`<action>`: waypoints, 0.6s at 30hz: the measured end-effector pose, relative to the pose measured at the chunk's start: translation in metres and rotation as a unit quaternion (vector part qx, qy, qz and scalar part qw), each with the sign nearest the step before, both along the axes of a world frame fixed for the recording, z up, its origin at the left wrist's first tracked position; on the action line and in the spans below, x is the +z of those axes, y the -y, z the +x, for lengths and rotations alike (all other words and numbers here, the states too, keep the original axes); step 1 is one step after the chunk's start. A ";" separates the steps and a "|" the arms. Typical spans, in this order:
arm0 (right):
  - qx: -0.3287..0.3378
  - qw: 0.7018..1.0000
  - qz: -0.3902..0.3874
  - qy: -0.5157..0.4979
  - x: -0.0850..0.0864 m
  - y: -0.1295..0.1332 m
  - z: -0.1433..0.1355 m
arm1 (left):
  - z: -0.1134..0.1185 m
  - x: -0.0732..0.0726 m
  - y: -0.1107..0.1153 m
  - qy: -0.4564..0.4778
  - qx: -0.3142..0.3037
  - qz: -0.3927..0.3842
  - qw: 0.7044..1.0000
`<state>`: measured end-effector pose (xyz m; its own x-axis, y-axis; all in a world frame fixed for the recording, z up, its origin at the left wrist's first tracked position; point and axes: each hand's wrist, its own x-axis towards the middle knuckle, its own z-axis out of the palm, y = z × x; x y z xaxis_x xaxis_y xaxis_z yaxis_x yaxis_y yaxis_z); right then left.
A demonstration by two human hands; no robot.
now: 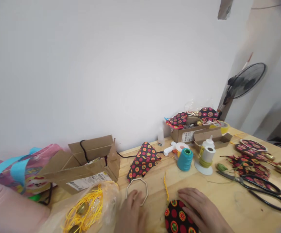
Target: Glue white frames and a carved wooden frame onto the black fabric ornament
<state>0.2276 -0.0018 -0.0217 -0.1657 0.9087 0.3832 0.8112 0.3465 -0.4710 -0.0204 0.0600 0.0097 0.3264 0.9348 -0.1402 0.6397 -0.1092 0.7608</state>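
My left hand [132, 213] is low in the view, blurred by motion, its fingertips at the near edge of a pale octagonal frame [147, 191]; whether it grips the frame is unclear. My right hand [200, 210] lies flat, fingers stretched out, over the right edge of a dark patterned fabric piece [175, 218]. A short yellow cord [166, 187] lies just beyond that piece. Behind the octagonal frame is a folded patterned cloth [144, 160].
Left: a bag of yellow cords [87, 207], an open carton [89, 171], a pink container [11, 210]. Right: a teal thread spool [185, 159], a white spool stand [204, 168], black scissors [259, 187], patterned scraps [249, 166]. A filled box [179, 134] stands by the wall.
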 end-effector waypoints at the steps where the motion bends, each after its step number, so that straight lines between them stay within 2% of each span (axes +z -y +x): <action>1: -0.002 1.000 -0.014 -0.010 0.002 0.001 -0.001 | 0.001 -0.002 -0.007 -0.051 0.005 0.048 0.998; 3: -0.003 0.999 -0.028 -0.034 0.008 0.004 -0.001 | 0.003 -0.007 -0.015 -0.132 0.010 0.122 0.984; 5: 0.001 0.998 -0.034 -0.056 0.013 0.007 -0.002 | 0.004 -0.011 -0.016 -0.151 0.003 0.147 0.978; 8: 0.025 0.996 -0.050 -0.066 0.017 0.010 -0.002 | 0.001 -0.016 -0.016 -0.141 -0.011 0.160 0.977; 14: 0.147 0.981 -0.123 -0.032 0.014 0.008 -0.003 | -0.004 -0.022 -0.016 -0.103 -0.030 0.188 0.976; 18: 0.130 0.984 -0.120 -0.031 0.015 0.007 -0.003 | -0.003 -0.020 -0.017 -0.069 -0.025 0.196 0.978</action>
